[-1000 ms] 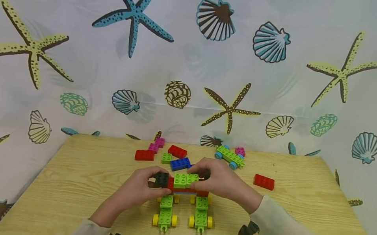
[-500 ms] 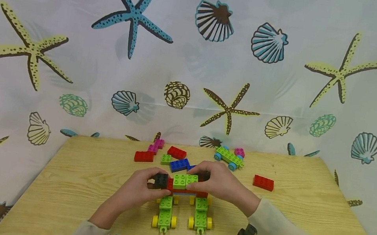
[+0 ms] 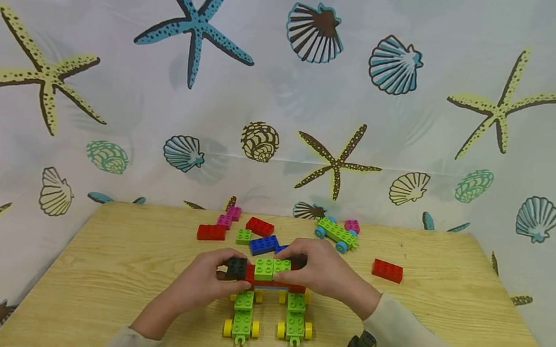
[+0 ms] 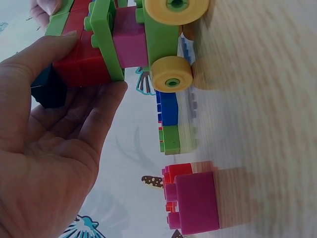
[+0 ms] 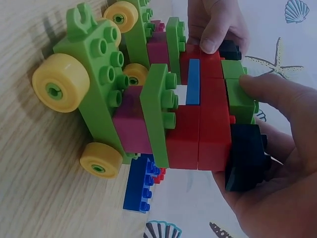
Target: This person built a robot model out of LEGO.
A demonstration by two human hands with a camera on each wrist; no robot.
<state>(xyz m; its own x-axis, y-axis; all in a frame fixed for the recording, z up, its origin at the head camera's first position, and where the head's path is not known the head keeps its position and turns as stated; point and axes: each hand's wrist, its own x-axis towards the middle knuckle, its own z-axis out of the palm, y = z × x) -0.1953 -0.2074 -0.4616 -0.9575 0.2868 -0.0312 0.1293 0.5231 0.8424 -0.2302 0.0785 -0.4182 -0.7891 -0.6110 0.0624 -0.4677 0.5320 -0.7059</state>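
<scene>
In the head view, a toy brick build stands on two green wheeled bases [image 3: 241,326] with yellow wheels, placed side by side. Magenta bricks [image 5: 131,119] and flat green pieces link the bases to red bricks [image 5: 214,119] spanning across the top. Two light green bricks [image 3: 264,268] sit in the middle of the top, with a black brick [image 3: 236,267] at the left end and another black brick [image 5: 245,156] at the right. My left hand [image 3: 202,281] grips the left end, thumb on the red brick. My right hand [image 3: 325,274] holds the right end, thumb touching a light green brick.
Loose red bricks [image 3: 211,232], blue bricks [image 3: 263,245], a small green brick [image 3: 244,236] and magenta bricks [image 3: 229,217] lie behind the build. A green car base with blue wheels [image 3: 337,234] is farther back. One red brick [image 3: 387,270] lies to the right.
Both hands keep their hold on the build, which stays in place. The head view has shifted only slightly.
</scene>
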